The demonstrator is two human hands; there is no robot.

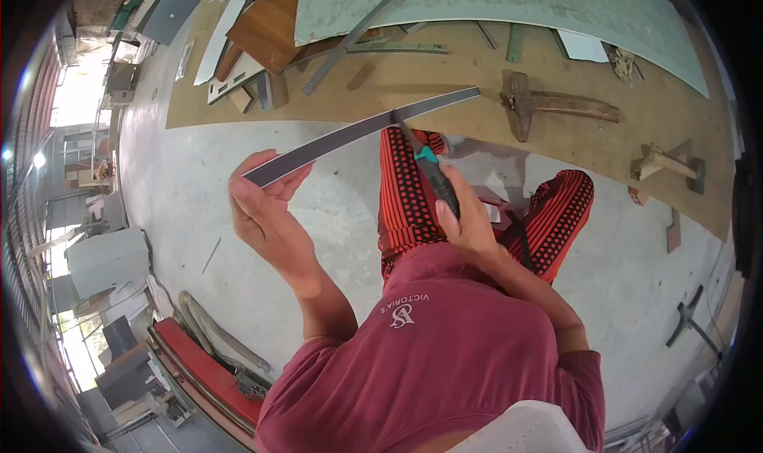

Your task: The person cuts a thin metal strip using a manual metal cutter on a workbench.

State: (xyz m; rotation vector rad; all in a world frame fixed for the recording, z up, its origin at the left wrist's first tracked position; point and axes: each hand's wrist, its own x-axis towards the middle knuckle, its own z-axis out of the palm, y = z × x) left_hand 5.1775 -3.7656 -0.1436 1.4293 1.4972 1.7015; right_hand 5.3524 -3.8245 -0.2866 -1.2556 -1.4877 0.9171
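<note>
A long, narrow dark grey strip with pale edges slants up from left to right in front of me. My left hand pinches its lower left end between thumb and fingers. In my right hand is a black and teal cutter knife, gripped by the handle. Its blade points up and to the left and meets the strip near the middle. The strip's far end reaches over the edge of the brown worktable.
A wooden hammer lies on the table, with another tool at its right. Behind are a large pale green sheet, a brown wooden board and a long grey strip. A red beam stands lower left.
</note>
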